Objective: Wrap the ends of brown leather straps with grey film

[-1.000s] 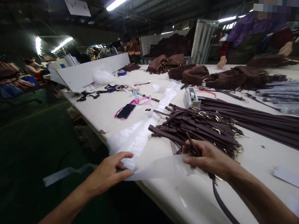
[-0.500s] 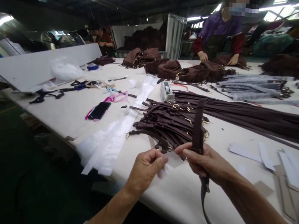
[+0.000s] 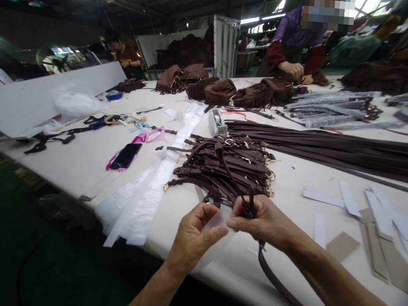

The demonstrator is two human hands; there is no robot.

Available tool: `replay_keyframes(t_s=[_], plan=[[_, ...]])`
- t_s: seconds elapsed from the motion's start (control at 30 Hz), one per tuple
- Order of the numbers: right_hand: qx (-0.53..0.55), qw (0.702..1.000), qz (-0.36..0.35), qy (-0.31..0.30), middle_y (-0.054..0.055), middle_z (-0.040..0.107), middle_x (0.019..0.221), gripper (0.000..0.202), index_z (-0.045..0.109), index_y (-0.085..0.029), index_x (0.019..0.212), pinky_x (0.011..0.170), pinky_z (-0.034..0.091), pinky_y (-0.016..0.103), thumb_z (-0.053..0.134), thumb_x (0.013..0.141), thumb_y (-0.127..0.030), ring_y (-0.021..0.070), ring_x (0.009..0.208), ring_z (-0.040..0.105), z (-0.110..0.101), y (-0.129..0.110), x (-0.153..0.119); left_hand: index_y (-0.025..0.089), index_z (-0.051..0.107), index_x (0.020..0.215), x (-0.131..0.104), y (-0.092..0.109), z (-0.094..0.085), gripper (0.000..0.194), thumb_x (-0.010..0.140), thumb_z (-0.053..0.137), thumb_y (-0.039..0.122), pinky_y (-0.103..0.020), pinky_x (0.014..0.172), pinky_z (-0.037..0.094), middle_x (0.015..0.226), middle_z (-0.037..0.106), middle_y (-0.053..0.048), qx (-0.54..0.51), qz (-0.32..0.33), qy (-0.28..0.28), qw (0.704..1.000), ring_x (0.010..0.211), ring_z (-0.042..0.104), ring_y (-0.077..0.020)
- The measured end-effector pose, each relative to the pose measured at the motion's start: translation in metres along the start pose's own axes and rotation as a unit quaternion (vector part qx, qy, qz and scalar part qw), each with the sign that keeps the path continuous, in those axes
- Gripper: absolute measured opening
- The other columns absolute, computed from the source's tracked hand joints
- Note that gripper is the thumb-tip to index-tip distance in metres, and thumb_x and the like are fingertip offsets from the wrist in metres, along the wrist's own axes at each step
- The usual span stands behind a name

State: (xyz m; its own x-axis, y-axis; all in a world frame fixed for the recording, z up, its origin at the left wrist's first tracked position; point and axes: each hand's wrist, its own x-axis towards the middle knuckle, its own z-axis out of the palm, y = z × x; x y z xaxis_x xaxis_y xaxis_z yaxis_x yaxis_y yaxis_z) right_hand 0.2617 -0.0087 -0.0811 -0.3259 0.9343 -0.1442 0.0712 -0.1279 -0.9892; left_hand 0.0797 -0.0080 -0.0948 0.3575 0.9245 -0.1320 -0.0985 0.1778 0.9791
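Note:
My right hand [image 3: 264, 221] is closed round a dark brown strap [image 3: 267, 270], whose long tail hangs down and off to the lower right. A folded end of that strap sticks up above the fist. My left hand [image 3: 196, 235] holds a thin clear plastic sleeve [image 3: 213, 244], its thumb lying over the film. My right thumb and fingertip reach the sleeve's upper edge, so the two hands almost meet over the table's front edge. Just beyond them lies a pile of brown straps [image 3: 217, 166] with gold-coloured clasps.
White plastic sleeves [image 3: 142, 205] lie left of the pile, near a phone [image 3: 125, 156]. A tape dispenser [image 3: 217, 123] stands behind the pile. Long brown strips [image 3: 333, 150] and card pieces [image 3: 376, 244] lie to the right. Across the table, a co-worker's hands [image 3: 293, 70] are at brown bags [image 3: 223, 92].
The strap in my right hand has tipped from upright, with its loop now leaning away over the pile. My left thumb and fingers have spread at the sleeve. The view has shifted slightly right.

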Motion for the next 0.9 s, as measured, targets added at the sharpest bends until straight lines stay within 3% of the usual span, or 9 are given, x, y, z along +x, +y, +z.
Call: replay_keyframes(t_s=[0.17,0.27,0.37,0.47,0.6,0.7,0.83,0.9], plan=[[-0.039,0.999,-0.036,0.011,-0.004,0.045,0.056,0.033,0.055,-0.016,0.071,0.043,0.032,0.018,0.072,0.066,-0.044,0.0071,0.050,0.039,-0.005,-0.004,-0.002,0.015,0.063,0.067,0.000,0.007,-0.004,0.020,0.074,0.069,0.033,-0.019,0.055,0.039,0.057,0.058,0.003,0.070,0.035,-0.001,0.997,0.054,0.050,-0.0084],[-0.063,0.996,-0.063,0.021,0.000,0.052,0.067,0.043,0.060,-0.016,0.088,0.045,0.034,0.020,0.053,0.078,-0.058,0.0099,0.055,0.042,-0.023,-0.010,-0.011,0.017,0.065,0.066,-0.006,0.009,-0.012,0.019,0.078,0.065,0.031,-0.020,0.058,0.042,0.058,0.061,0.002,0.120,0.077,0.014,0.990,0.057,0.054,-0.0105],[-0.110,0.994,-0.027,0.006,0.001,0.049,0.058,0.050,0.058,-0.017,0.075,0.041,0.032,0.021,0.037,0.087,-0.060,0.0098,0.048,0.040,-0.045,-0.017,-0.025,0.018,0.066,0.067,-0.016,0.010,-0.021,0.018,0.081,0.060,0.029,-0.022,0.060,0.044,0.062,0.064,0.000,0.173,0.115,-0.003,0.978,0.060,0.058,-0.0127],[-0.213,0.977,-0.001,-0.029,0.003,0.053,0.058,0.043,0.059,-0.019,0.069,0.043,0.036,0.022,0.045,0.085,-0.056,0.0118,0.050,0.047,-0.061,-0.024,-0.040,0.020,0.067,0.075,-0.027,0.008,-0.028,0.015,0.084,0.056,0.024,-0.022,0.061,0.045,0.067,0.066,0.000,0.206,0.148,-0.017,0.967,0.062,0.060,-0.0128],[-0.304,0.952,-0.022,-0.013,0.005,0.063,0.068,0.036,0.067,-0.027,0.093,0.050,0.043,0.024,0.049,0.083,-0.056,0.0144,0.057,0.056,-0.073,-0.033,-0.057,0.022,0.068,0.081,-0.039,0.004,-0.033,0.012,0.083,0.058,0.017,-0.024,0.064,0.047,0.073,0.068,-0.001,0.204,0.192,-0.057,0.958,0.067,0.063,-0.0143],[-0.350,0.937,-0.019,-0.013,0.003,0.063,0.063,0.034,0.068,-0.030,0.089,0.052,0.043,0.023,0.050,0.083,-0.057,0.0123,0.055,0.057,-0.076,-0.039,-0.064,0.023,0.068,0.082,-0.045,0.003,-0.032,0.012,0.078,0.064,0.013,-0.026,0.065,0.049,0.074,0.068,-0.002,0.184,0.195,-0.070,0.961,0.069,0.064,-0.0156],[-0.366,0.927,-0.016,-0.083,0.003,0.063,0.064,0.034,0.069,-0.029,0.080,0.053,0.043,0.022,0.049,0.083,-0.056,0.0114,0.057,0.057,-0.068,-0.041,-0.066,0.022,0.067,0.077,-0.048,0.004,-0.030,0.013,0.073,0.068,0.009,-0.026,0.061,0.049,0.068,0.066,-0.001,0.172,0.200,-0.063,0.962,0.065,0.063,-0.0146],[-0.381,0.924,-0.033,0.006,0.004,0.060,0.058,0.046,0.069,-0.027,0.068,0.051,0.041,0.023,0.048,0.077,-0.067,0.0109,0.054,0.055,-0.057,-0.037,-0.068,0.021,0.067,0.073,-0.048,0.004,-0.030,0.012,0.071,0.071,0.010,-0.025,0.059,0.049,0.065,0.066,-0.001,0.168,0.204,-0.065,0.962,0.061,0.062,-0.0141]])
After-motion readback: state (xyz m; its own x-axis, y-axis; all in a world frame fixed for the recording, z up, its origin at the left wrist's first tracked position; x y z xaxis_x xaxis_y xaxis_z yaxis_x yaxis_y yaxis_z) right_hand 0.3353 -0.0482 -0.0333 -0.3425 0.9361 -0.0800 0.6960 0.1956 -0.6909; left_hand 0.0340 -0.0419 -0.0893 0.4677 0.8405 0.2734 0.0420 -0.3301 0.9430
